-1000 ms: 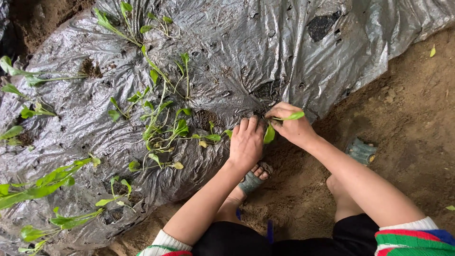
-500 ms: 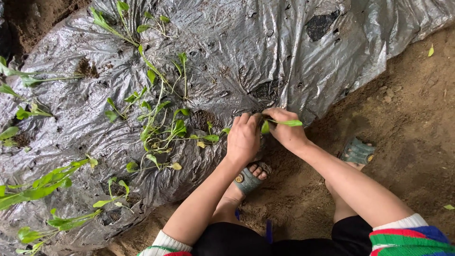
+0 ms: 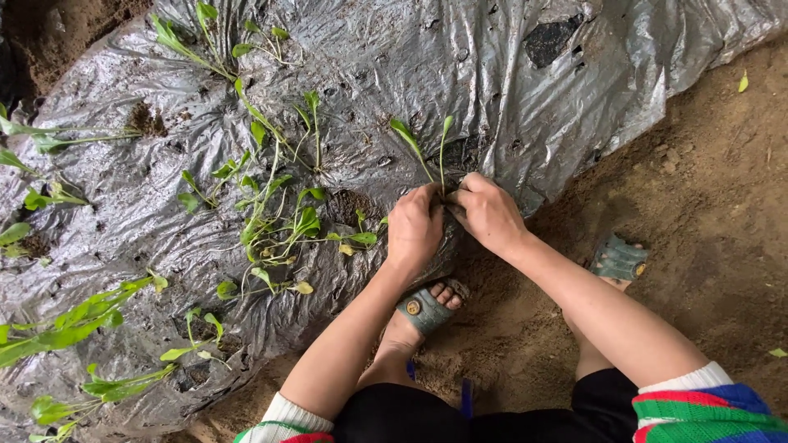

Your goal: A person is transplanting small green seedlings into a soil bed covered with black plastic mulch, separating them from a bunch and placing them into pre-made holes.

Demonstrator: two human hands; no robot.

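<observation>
A small green seedling [image 3: 427,152] stands upright in a hole in the silver plastic mulch sheet [image 3: 369,66]. My left hand [image 3: 414,226] and my right hand [image 3: 488,213] press together around its base, fingers curled down at the soil. The stem rises between my fingertips, two narrow leaves above them. A loose bunch of seedlings [image 3: 283,226] lies on the sheet just left of my left hand.
More planted seedlings [image 3: 74,320] dot the sheet to the left and top. Bare brown soil [image 3: 706,213] lies to the right. My sandalled feet [image 3: 427,308] rest on the dirt below my hands. A torn hole [image 3: 552,39] shows in the sheet at top right.
My right hand brought the seedling from beside the sheet's edge into the hole. The plant now stands upright, and both hands have closed in around its base.
</observation>
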